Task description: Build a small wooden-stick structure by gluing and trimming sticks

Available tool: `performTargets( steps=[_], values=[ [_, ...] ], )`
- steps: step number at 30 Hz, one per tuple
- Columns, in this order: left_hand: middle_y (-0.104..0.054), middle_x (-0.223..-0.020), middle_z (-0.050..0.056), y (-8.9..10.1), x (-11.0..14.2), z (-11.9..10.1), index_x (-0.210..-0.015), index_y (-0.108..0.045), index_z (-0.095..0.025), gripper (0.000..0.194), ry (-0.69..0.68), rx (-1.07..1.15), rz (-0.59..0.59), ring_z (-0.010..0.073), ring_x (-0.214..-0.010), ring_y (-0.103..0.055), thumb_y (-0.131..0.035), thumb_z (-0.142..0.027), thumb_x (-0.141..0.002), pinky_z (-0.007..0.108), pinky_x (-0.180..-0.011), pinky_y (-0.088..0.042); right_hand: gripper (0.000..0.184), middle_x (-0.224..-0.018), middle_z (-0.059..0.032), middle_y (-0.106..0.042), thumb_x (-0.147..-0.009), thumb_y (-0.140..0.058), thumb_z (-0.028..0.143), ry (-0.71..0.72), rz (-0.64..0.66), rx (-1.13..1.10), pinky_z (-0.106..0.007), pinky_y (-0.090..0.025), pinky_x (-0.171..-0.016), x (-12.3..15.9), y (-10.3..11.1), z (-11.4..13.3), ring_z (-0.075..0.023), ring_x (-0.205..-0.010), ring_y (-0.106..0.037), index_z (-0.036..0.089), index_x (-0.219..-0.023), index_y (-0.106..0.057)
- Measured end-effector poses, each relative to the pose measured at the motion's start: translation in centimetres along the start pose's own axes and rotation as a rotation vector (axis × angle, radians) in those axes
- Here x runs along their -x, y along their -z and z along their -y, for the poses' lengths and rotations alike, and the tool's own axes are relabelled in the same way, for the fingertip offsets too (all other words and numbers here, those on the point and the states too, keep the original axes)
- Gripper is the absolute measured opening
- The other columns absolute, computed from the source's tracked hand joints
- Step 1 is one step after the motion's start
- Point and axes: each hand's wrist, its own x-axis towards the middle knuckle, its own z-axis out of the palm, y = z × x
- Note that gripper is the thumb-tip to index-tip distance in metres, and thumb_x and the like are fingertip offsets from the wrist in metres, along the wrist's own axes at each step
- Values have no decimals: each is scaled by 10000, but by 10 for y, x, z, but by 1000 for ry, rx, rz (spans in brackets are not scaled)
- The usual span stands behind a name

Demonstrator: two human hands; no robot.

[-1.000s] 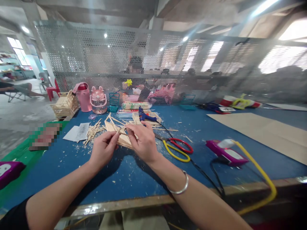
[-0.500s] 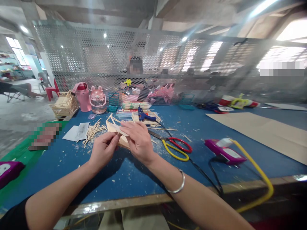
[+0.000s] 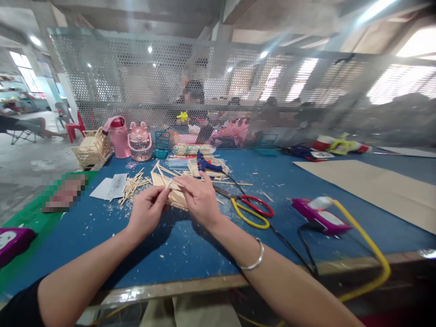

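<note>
Over the blue tabletop, my left hand (image 3: pixel 150 206) is closed in a pinch, with thumb and forefinger on a small pale piece (image 3: pixel 172 185). My right hand (image 3: pixel 201 200) reaches in from the other side, its fingertips pressed at that piece's right end; one finger stands up apart. Whether the piece is wood or paper I cannot make out. Right under the fingers is a light wooden stick frame (image 3: pixel 179 200), tilted and partly hidden by both hands. Thin wooden sticks (image 3: pixel 135 185) lie loose to the left of it, near some white paper (image 3: pixel 109 187).
Scissors (image 3: pixel 250 212) with red and yellow handles lie right of my hands. Behind them rests a blue glue gun (image 3: pixel 207 165) with a cord. A purple power strip (image 3: pixel 320 215), cardboard (image 3: pixel 374 186), a pink bottle (image 3: pixel 139 143) and a wooden stick crate (image 3: pixel 91 147) surround the work area.
My right hand's fingers have drawn in and lifted slightly, with one finger now raised. More of the wooden frame shows beneath. My left hand keeps its pinch in nearly the same place.
</note>
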Motion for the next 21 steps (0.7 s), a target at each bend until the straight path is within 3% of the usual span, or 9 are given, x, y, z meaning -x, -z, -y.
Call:
performTargets(
  steps=[6,14,18,21],
  values=[
    [-539,-532,-18,0,-1,5,-724,-623,-148,297,8,-6,-4,97,-465,-508,-530,-423,-786,189,-455,-410,265,-1032,-29,-688,-874,-441,184,-20,-99,2,-411,-264,-1002,0,0,2,-169,-991,-616,252,-1038,-637],
    [-558,-541,-9,1,-1,4,-724,-652,-156,292,-68,-168,-32,99,-474,-510,-505,-394,-807,190,-461,-396,268,-998,-16,-700,-865,-445,159,76,2,-35,-402,-228,-1026,0,-1,4,-155,-977,-620,244,-1029,-638],
    [-557,-535,-14,0,-1,3,-730,-654,-159,274,-75,-152,-28,98,-461,-512,-515,-385,-801,190,-452,-395,260,-997,-34,-700,-868,-445,165,18,-92,-18,-392,-237,-1016,1,-1,3,-154,-970,-622,224,-1037,-634],
    [-532,-501,-21,0,-1,2,-676,-632,-155,295,-87,-167,-25,96,-448,-505,-501,-383,-809,189,-445,-382,269,-1043,-29,-685,-866,-445,172,80,-52,-27,-401,-220,-1025,0,-2,2,-161,-1014,-602,230,-1059,-624]
  ],
)
